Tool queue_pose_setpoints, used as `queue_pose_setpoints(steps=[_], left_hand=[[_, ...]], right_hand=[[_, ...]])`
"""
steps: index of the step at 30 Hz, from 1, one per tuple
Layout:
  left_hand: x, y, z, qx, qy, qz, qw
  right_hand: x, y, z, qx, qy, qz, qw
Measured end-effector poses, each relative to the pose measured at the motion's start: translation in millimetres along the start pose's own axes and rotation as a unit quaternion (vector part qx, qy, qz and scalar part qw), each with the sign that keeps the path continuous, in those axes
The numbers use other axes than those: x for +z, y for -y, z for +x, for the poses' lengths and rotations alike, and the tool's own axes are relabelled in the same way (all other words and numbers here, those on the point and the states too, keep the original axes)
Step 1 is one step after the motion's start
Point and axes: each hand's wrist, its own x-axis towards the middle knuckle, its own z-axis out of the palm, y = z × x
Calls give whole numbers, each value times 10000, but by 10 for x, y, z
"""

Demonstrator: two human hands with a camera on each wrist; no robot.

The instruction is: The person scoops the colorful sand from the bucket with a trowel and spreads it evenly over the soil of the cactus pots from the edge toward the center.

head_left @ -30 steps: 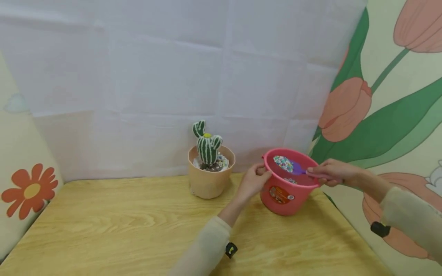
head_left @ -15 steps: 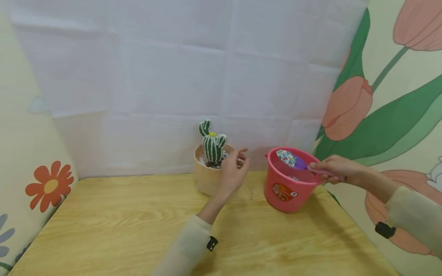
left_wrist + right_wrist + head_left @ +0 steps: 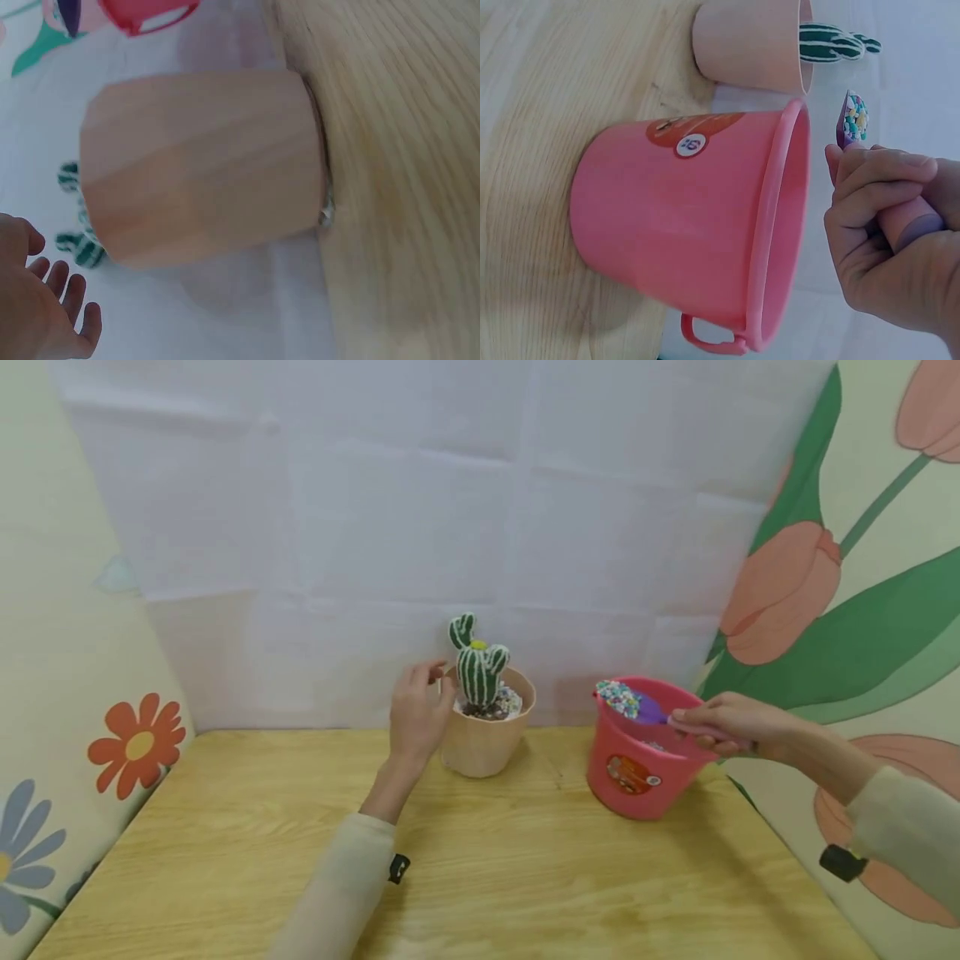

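In the head view my right hand (image 3: 731, 722) grips the pinkish handle of a small purple shovel (image 3: 649, 710), its blade heaped with multicoloured beads (image 3: 618, 698). The blade is over the near-left rim of a pink bucket (image 3: 637, 787). My left hand (image 3: 420, 710) is beside the left rim of a peach-coloured flowerpot (image 3: 483, 750). Its fingers, loosely bent and spread in the left wrist view, hold nothing. A green cactus (image 3: 477, 675) with white stripes and a yellow top stands in that pot, with dark soil and pale beads around its base.
The wooden table (image 3: 480, 877) has its back edge against a white sheet (image 3: 375, 527). A wall painted with tulips (image 3: 787, 602) rises close to the bucket's right; another with flowers (image 3: 138, 745) borders the left. A bucket handle (image 3: 705, 341) juts from its rim.
My left hand has left the bucket's rim and moved left past the flowerpot's front to its left side. The loaded shovel has risen slightly and shifted toward the bucket's left rim.
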Motion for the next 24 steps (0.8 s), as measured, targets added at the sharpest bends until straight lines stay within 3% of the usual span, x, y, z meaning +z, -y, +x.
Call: queue_pose_setpoints(steps=[3,6,10,13,18,24], left_hand=[[-28,163,-1,-330,-81,-174,9993],[-32,272,-30,-921,227,-567,9939],[-17,363,-80,-1730,811,-1061,9758],[-2,397,-110,-2130,1177,-1293,9613],[38,380,-176,-2441,1548,-1618,9435],[53,341,-217,-2353,1422,-1770,9450]], right_hand=[[51,45,55,-41,104,-48,9999],[96,91,117,-56,118,-118,9998],[153,168,217,-53,37,-315,9995],[203,223,312,-161,79,-479,9987],[291,244,480,-367,330,-454,9977],[387,275,676,-389,399,-443,9975]])
